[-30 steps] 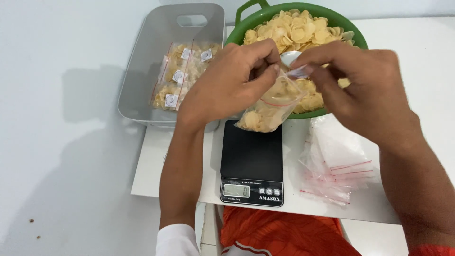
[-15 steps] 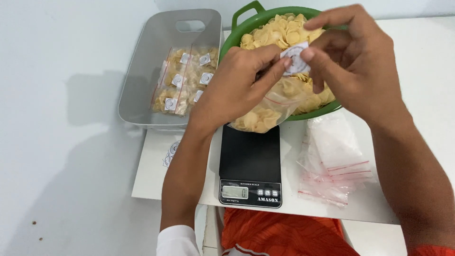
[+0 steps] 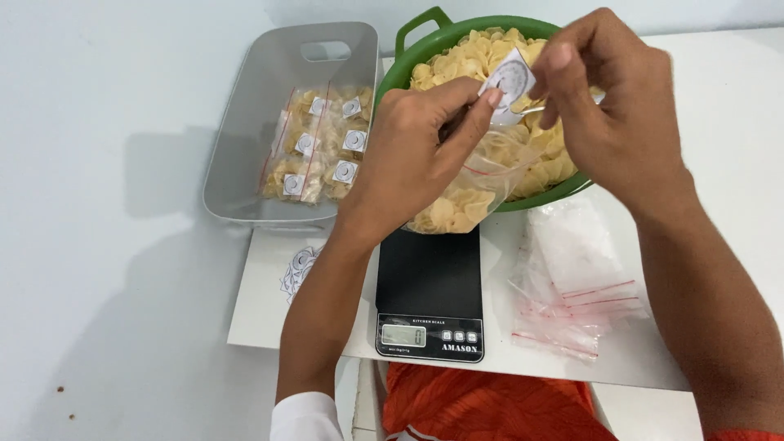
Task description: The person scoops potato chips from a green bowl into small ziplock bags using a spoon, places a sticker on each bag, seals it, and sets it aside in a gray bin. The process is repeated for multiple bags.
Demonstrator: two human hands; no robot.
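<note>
The left hand (image 3: 408,155) pinches the mouth of a small clear bag (image 3: 457,200) partly filled with pale yellow shell-shaped crackers, holding it up just above the black kitchen scale (image 3: 430,298) and against the near rim of the green bowl (image 3: 441,37). The right hand (image 3: 608,114) has its fingertips pressed together on a small white paper label (image 3: 508,82) with a round print, held right at the bag's opening. The step in hand looks like slipping the label into the filled bag; whether its lower edge is already inside is hard to tell, since the fingers cover the opening. The next move would call for keeping the mouth spread while the label slides down, then pressing the red-lined strip shut. Far left, a grey tray (image 3: 245,122) holds bags already filled and labelled. Near right on the worktop (image 3: 735,163) lies a heap of empty bags (image 3: 572,286), and a sheet of printed labels (image 3: 298,265) lies left of the scale.
</note>
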